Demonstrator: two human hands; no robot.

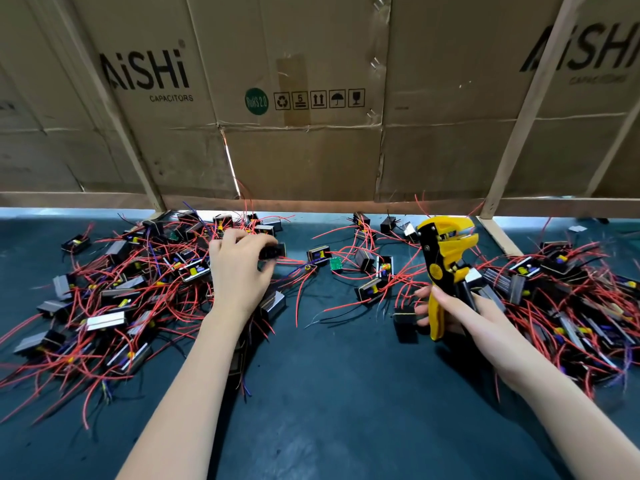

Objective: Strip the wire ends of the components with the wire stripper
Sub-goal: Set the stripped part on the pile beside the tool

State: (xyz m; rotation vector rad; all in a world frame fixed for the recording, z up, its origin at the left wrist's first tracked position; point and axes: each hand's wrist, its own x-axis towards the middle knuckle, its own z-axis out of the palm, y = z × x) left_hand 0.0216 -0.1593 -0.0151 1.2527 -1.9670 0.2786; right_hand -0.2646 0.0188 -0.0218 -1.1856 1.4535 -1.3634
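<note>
A yellow and black wire stripper (441,261) stands upright at the right of centre, jaws up, with my right hand (450,310) gripping its handles. My left hand (239,265) pinches a small black component (273,251) at the right edge of the left pile. Red wires run from that component to the right across the mat. A big tangle of black components with red wires (114,292) lies at the left. Another such pile (568,299) lies at the right, behind my right forearm.
A dark green mat (329,393) covers the table. Loose components and a small green circuit board (336,264) are scattered at the middle back. A cardboard wall (304,98) with wooden battens closes off the far side.
</note>
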